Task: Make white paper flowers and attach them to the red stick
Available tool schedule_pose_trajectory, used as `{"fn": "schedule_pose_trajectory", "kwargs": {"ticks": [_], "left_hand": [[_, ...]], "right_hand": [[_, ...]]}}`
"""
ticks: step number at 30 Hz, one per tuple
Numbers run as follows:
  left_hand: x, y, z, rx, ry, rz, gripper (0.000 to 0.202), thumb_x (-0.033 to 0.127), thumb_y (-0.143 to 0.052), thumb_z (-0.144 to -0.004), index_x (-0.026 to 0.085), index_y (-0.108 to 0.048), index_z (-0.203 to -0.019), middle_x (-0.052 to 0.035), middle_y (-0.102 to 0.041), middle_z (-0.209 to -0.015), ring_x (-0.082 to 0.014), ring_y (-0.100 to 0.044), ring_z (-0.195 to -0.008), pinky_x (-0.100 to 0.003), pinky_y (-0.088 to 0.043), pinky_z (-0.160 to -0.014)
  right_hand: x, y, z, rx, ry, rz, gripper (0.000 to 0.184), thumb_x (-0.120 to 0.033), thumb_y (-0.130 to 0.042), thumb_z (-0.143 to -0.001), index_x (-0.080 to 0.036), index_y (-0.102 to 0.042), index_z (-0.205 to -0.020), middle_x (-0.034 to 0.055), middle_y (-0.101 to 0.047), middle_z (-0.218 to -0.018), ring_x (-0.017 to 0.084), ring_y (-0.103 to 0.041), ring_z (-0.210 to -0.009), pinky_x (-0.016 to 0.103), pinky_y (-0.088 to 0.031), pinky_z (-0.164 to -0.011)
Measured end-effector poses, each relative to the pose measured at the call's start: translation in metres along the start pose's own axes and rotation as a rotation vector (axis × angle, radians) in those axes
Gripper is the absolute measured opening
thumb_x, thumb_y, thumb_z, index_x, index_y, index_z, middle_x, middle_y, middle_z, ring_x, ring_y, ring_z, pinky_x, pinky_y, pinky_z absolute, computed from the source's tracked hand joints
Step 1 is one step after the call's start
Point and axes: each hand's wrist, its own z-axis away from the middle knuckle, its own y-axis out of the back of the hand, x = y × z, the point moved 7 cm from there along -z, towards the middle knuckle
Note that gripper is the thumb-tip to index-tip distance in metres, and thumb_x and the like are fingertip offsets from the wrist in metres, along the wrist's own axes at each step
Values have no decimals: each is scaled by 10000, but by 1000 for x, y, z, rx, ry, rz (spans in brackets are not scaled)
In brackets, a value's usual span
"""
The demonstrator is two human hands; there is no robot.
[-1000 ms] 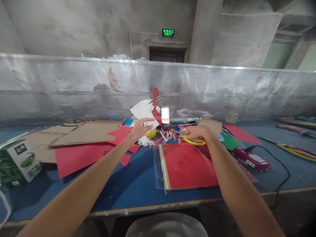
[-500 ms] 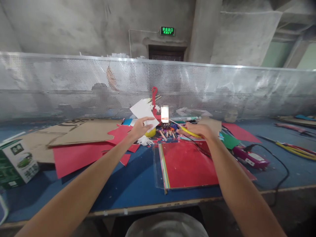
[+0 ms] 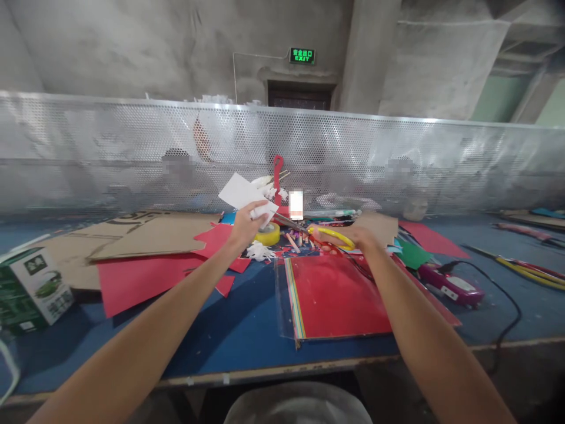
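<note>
My left hand (image 3: 248, 224) is closed on a piece of white paper (image 3: 241, 191), which it holds up above the table. In my right hand (image 3: 342, 238) is a pair of scissors with yellow handles (image 3: 332, 234). The metal blades (image 3: 289, 221) point left, and their tips reach the lower right edge of the paper. Whether the blades are parted there is too small to tell. Below the paper lies a roll of yellow tape (image 3: 268, 234), with torn white scraps (image 3: 261, 251) in front of it.
Red paper in a clear sleeve (image 3: 339, 297) lies front centre. Cardboard (image 3: 154, 235) and red sheets (image 3: 141, 280) cover the left, near a green-and-white carton (image 3: 37, 288). To the right are a purple device with a cord (image 3: 452, 285) and yellow-and-red-handled tools (image 3: 525, 268). A perforated metal screen (image 3: 353, 153) stands behind.
The scissors have moved left and now meet the paper's edge. My left hand has shifted slightly left with the paper, and more of the yellow tape roll shows.
</note>
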Motion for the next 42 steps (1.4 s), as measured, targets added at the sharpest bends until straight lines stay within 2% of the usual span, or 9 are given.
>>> {"fn": "schedule_pose_trajectory", "kwargs": {"ticks": [1, 3, 8, 11, 15, 18, 22, 29, 42], "left_hand": [[2, 1, 0, 19, 4, 2, 457, 303, -674, -735, 136, -659, -1160, -88, -685, -1137, -231, -645, -956, -323, -522, -854], [5, 4, 2, 49, 15, -1, 441, 288, -675, -742, 124, -660, -1151, -91, -694, -1112, -235, -652, -931, -327, -533, -835], [9, 3, 3, 26, -13, -38, 433, 281, -658, -758, 131, -657, -1164, -85, -693, -1123, -226, -649, -948, -333, -523, -876], [6, -1, 2, -3, -72, -64, 424, 308, -651, -770, 157, -660, -1166, -76, -669, -1187, -222, -626, -1027, -326, -490, -936], [0, -6, 2, -38, -60, -36, 467, 336, -646, -779, 154, -638, -1209, -83, -675, -1171, -212, -648, -934, -318, -518, -845], [3, -6, 2, -27, -81, -28, 453, 319, -651, -778, 156, -644, -1200, -79, -673, -1180, -214, -644, -956, -310, -512, -848], [6, -4, 3, 1, -115, -52, 424, 292, -656, -772, 171, -658, -1178, -66, -676, -1179, -220, -634, -1002, -320, -495, -895], [4, -6, 2, -9, -124, -41, 449, 274, -653, -774, 182, -638, -1213, -62, -678, -1174, -220, -635, -1006, -346, -486, -923], [5, -5, 1, 5, -106, -30, 454, 258, -657, -769, 172, -627, -1214, -70, -653, -1228, -235, -607, -1096, -373, -444, -1004]], "right_hand": [[-5, -10, 0, -147, 63, -63, 425, -654, -652, -702, -234, -585, -701, 47, -614, -620, 160, -534, -535, 258, -446, -482], [-8, -16, 1, -267, 117, -121, 390, -635, -636, -733, -250, -606, -791, 40, -629, -670, 142, -510, -528, 250, -434, -493], [-6, -14, -4, -226, 97, -86, 396, -629, -625, -751, -267, -615, -911, 30, -639, -703, 134, -509, -528, 233, -393, -467], [-17, -21, -3, -232, 169, -137, 445, -648, -636, -727, -246, -601, -914, 4, -588, -642, 118, -475, -484, 218, -334, -404], [-36, -25, 5, -198, 220, -170, 482, -645, -654, -705, -214, -558, -898, -27, -521, -613, 97, -447, -462, 206, -315, -387], [-46, -26, 9, -211, 300, -162, 478, -644, -630, -737, -214, -521, -915, -28, -485, -653, 103, -452, -514, 208, -348, -415], [-38, -30, 3, -259, 355, -78, 454, -638, -537, -826, -213, -474, -973, -26, -464, -699, 95, -444, -542, 201, -390, -462], [-31, -35, -9, -247, 408, -63, 394, -620, -408, -903, -236, -446, -977, -12, -451, -714, 114, -443, -572, 218, -436, -497], [-35, -31, -7, -158, 399, -63, 286, -513, -475, -913, -240, -497, -995, -4, -504, -688, 98, -458, -490, 212, -356, -406]]}}
